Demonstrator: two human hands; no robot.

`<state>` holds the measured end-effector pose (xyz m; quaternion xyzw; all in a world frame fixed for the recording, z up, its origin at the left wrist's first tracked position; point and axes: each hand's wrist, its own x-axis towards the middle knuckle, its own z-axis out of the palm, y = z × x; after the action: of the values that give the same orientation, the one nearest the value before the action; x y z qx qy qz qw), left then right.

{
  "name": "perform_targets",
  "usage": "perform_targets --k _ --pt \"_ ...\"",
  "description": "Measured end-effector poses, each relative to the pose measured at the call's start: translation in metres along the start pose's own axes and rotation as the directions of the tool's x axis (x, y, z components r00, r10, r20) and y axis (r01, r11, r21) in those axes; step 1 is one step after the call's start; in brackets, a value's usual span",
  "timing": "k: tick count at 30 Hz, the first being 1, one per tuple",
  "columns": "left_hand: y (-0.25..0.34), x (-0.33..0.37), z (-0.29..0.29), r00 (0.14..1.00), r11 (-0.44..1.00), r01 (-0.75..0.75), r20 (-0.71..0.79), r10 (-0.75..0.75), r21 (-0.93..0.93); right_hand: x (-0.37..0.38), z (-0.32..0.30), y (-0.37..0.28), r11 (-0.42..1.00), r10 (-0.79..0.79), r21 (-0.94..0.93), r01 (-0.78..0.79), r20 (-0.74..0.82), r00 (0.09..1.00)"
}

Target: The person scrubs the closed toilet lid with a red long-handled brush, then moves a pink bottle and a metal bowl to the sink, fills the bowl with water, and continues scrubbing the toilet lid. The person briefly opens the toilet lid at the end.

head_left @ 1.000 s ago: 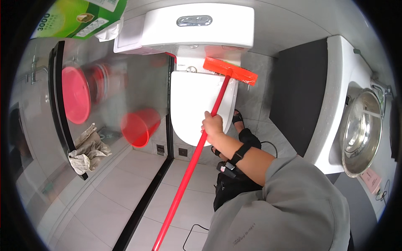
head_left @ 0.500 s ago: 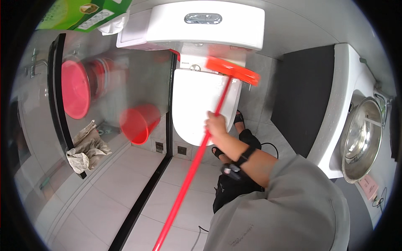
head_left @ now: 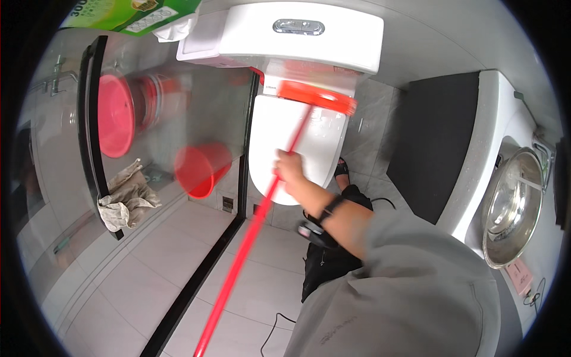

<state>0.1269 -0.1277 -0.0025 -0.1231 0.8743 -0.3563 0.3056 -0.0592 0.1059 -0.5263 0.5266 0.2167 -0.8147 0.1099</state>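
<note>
My right hand (head_left: 289, 167) is closed around the red pole of a long-handled mop (head_left: 238, 262), partway up its length. The flat orange-red mop head (head_left: 316, 97) is slightly blurred over the back of the white toilet lid (head_left: 273, 128), just in front of the cistern (head_left: 250, 35). Whether the head touches the toilet or hangs above it, I cannot tell. From my hand the pole slants down to the lower left and leaves the picture. A dark strap with a small device circles my right forearm. My left hand is out of view.
Left of the toilet stands a black-framed glass partition (head_left: 245, 160), with a red bucket (head_left: 199, 172) and pink basin (head_left: 116, 116) behind glass. A beige cloth (head_left: 128, 199) hangs on the black rail. At right are a dark cabinet (head_left: 437, 143) and metal basin (head_left: 511, 208).
My right hand and the mop have shifted left across the toilet, and the mop head sits farther left along the back of the lid. The whole view has moved slightly.
</note>
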Motion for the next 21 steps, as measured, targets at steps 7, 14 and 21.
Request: perform_targets --k 7,14,21 --pt "0.007 0.002 0.003 0.998 0.998 -0.058 0.014 0.058 0.021 -0.016 -0.023 -0.014 0.999 -0.029 -0.019 0.026 -0.158 0.987" --pt "-0.001 -0.002 -0.017 0.976 0.988 0.150 -0.166 -0.141 0.045 0.020 0.134 0.005 0.991 0.010 -0.134 -0.008 0.014 1.000" --pt "0.006 0.003 -0.010 0.996 0.999 0.037 0.085 -0.037 -0.009 -0.029 -0.045 -0.029 0.989 -0.061 -0.141 0.034 -0.192 0.979"
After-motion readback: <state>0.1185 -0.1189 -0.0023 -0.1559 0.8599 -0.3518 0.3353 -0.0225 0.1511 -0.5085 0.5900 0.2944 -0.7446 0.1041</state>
